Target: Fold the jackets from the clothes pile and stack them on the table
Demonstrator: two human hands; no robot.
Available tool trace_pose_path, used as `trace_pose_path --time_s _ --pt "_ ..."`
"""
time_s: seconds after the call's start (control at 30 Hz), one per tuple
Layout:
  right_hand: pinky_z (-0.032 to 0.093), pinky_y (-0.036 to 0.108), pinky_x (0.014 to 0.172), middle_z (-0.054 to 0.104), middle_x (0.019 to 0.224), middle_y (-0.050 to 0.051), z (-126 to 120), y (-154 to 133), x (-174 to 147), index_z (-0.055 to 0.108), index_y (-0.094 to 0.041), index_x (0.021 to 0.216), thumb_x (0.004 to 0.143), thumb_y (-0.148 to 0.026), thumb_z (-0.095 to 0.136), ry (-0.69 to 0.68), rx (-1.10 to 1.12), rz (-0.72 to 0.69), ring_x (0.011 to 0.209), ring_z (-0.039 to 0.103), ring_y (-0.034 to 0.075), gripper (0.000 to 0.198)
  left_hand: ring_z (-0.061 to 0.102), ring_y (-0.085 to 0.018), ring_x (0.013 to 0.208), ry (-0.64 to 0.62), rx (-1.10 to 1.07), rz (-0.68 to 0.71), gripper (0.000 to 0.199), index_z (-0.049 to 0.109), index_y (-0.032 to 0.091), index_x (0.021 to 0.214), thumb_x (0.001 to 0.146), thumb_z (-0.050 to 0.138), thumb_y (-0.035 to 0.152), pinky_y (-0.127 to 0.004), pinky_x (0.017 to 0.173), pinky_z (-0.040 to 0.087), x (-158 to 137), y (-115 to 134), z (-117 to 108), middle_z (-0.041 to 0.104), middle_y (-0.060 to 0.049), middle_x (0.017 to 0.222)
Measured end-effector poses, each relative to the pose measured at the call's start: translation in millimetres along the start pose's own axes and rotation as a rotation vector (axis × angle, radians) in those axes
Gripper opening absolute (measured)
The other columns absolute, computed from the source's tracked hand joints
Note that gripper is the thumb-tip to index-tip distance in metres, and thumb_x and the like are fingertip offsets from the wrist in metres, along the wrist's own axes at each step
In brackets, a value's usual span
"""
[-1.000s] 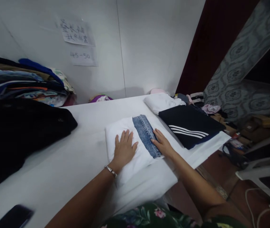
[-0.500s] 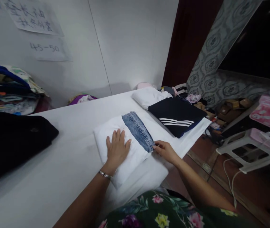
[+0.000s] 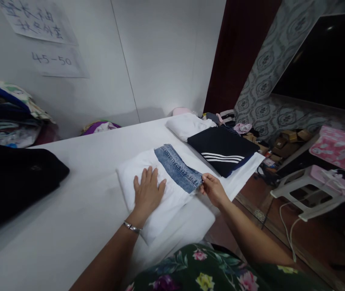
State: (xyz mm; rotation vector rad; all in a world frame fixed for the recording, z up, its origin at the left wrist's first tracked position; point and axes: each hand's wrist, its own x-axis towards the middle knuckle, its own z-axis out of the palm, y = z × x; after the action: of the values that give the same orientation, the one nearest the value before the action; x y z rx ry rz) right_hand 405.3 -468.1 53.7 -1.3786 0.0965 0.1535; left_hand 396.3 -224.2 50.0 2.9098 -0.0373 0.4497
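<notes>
A folded white garment (image 3: 172,202) lies on the white table, with a blue denim band (image 3: 178,167) along its far right side. My left hand (image 3: 149,190) rests flat on the white cloth, fingers spread, left of the denim. At the band's near right end, my right hand (image 3: 214,189) pinches the denim edge between thumb and fingers, lifting that corner slightly. Whether the denim is sewn to the white garment I cannot tell.
Beyond the denim lie a folded black garment with white stripes (image 3: 222,151) and a white bundle (image 3: 187,124). Black clothing (image 3: 17,182) covers the table's left side. A plastic stool (image 3: 314,190) with cables stands on the floor at right. Handwritten sheets (image 3: 51,60) hang on the wall.
My right hand has raised the near right end of the denim band and pulled it slightly outward to the right. My left hand stays flat on the white garment.
</notes>
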Motion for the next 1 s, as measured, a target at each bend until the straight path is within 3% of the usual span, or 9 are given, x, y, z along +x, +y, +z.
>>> trace_pose_path --time_s 0.27,0.43,0.5,0.63,0.73,0.83,1.0 --pt "0.024 0.021 0.039 0.044 0.048 -0.008 -19 20 12 0.054 -0.02 0.074 0.066 -0.054 0.068 0.09 -0.194 -0.121 0.038 0.035 0.007 0.038 0.029 -0.033 0.14 0.056 0.041 0.029 0.058 0.043 0.01 0.14 0.094 0.032 0.043 -0.059 0.111 0.02 -4 3 0 0.037 -0.017 0.149" --pt "0.031 0.022 0.043 0.048 0.049 -0.006 -22 18 16 0.058 -0.018 0.074 0.067 -0.054 0.066 0.02 -0.293 -0.086 0.042 0.041 0.009 0.037 0.029 -0.034 0.139 0.065 0.064 0.03 0.057 0.044 0.009 0.139 0.093 0.033 0.042 -0.06 0.111 0.02 -4 6 0 0.037 -0.018 0.149" --pt "0.039 0.025 0.05 0.058 0.06 -0.001 -19 10 15 0.062 -0.018 0.08 0.07 -0.053 0.063 0.02 -0.438 -0.179 0.052 0.05 0.012 0.036 0.029 -0.034 0.139 0.066 0.073 0.03 0.057 0.044 0.008 0.139 0.094 0.033 0.042 -0.06 0.11 0.02 -4 6 1 0.037 -0.018 0.149" --pt "0.044 0.028 0.062 0.068 0.094 0.005 3 -9 19 0.061 -0.021 0.116 0.08 -0.049 0.058 0.053 -0.776 -0.412 0.073 0.058 0.016 0.046 0.03 -0.034 0.139 0.075 0.081 0.025 0.057 0.044 0.009 0.139 0.094 0.032 0.042 -0.059 0.111 0.02 -4 7 2 0.037 -0.018 0.149" --pt "0.043 0.028 0.064 0.067 0.088 0.003 24 -12 32 0.058 -0.023 0.12 0.08 -0.051 0.059 0.026 -0.851 -0.411 0.07 0.057 0.016 0.049 0.03 -0.034 0.139 0.087 0.075 0.024 0.057 0.044 0.009 0.139 0.094 0.033 0.042 -0.06 0.11 0.021 -4 7 2 0.038 -0.018 0.149" --pt "0.039 0.026 0.058 0.062 0.069 -0.002 36 -6 50 0.063 -0.022 0.1 0.076 -0.05 0.061 0.046 -0.764 -0.33 0.062 0.053 0.014 0.037 0.03 -0.034 0.139 0.096 0.063 0.022 0.057 0.045 0.01 0.139 0.093 0.033 0.042 -0.06 0.11 0.021 -4 6 2 0.039 -0.018 0.148" --pt "0.038 0.025 0.051 0.055 0.056 -0.004 33 0 62 0.057 -0.02 0.073 0.058 -0.052 0.073 -0.005 -0.248 -0.079 0.052 0.049 0.013 0.039 0.03 -0.033 0.139 0.097 0.063 0.027 0.057 0.044 0.01 0.139 0.094 0.032 0.042 -0.059 0.111 0.02 -5 6 2 0.038 -0.017 0.149"
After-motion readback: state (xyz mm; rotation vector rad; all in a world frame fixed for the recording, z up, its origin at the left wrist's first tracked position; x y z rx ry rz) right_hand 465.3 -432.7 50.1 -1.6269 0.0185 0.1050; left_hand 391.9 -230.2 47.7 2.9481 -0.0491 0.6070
